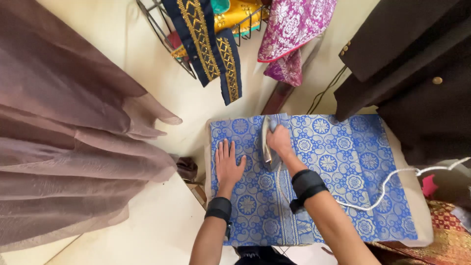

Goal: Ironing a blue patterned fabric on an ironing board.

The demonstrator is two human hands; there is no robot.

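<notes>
A blue cloth [338,167] with a silver round pattern lies spread over a padded ironing board [423,206]. My right hand [279,140] grips the handle of a grey iron [267,140] that rests on the far left part of the cloth. My left hand [228,164] lies flat, fingers apart, on the cloth's left edge just beside the iron. Both wrists carry black bands. A white cord [387,184] runs from the iron across the cloth to the right.
A brownish sheer garment [64,127] hangs at the left. A wire rack [167,34] at the top holds navy-and-gold, yellow and magenta fabrics. A dark jacket [412,64] hangs at the upper right. Red-gold fabric [441,235] lies at the lower right.
</notes>
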